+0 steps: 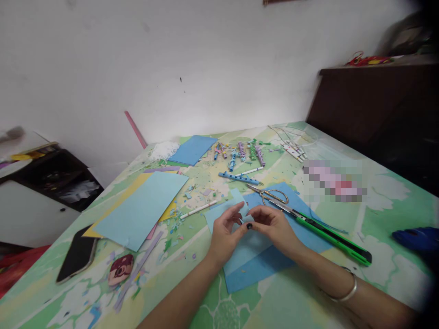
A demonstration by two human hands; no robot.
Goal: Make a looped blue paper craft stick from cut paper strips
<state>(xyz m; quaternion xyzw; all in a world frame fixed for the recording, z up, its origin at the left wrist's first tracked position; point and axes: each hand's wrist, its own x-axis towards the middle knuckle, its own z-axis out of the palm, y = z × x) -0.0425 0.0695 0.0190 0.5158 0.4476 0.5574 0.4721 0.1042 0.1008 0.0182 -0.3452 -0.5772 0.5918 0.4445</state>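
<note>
My left hand [227, 230] and my right hand [272, 226] meet over the blue sheets, fingers closed on a small light-blue paper strip [245, 211]. The strip looks bent or curled between my fingertips, which partly hide it. Beneath my hands lie a light-blue sheet [216, 218] and a darker blue sheet [252, 274]. Just beyond my right hand rest scissors [276, 196] with gold-coloured handles. A green utility knife [332, 235] lies to their right, its blade pointing toward the scissors. A white stick with dark bands [199, 209] is left of my hands.
Several decorated paper rolls [242, 151] stand or lie toward the back, near a blue roll [240, 178]. On the left are stacked coloured sheets [144, 210], a phone [77, 253], a small dark-red case [120, 270] and purple strips [139, 269]. Paper scraps [174, 226] litter the patterned tablecloth.
</note>
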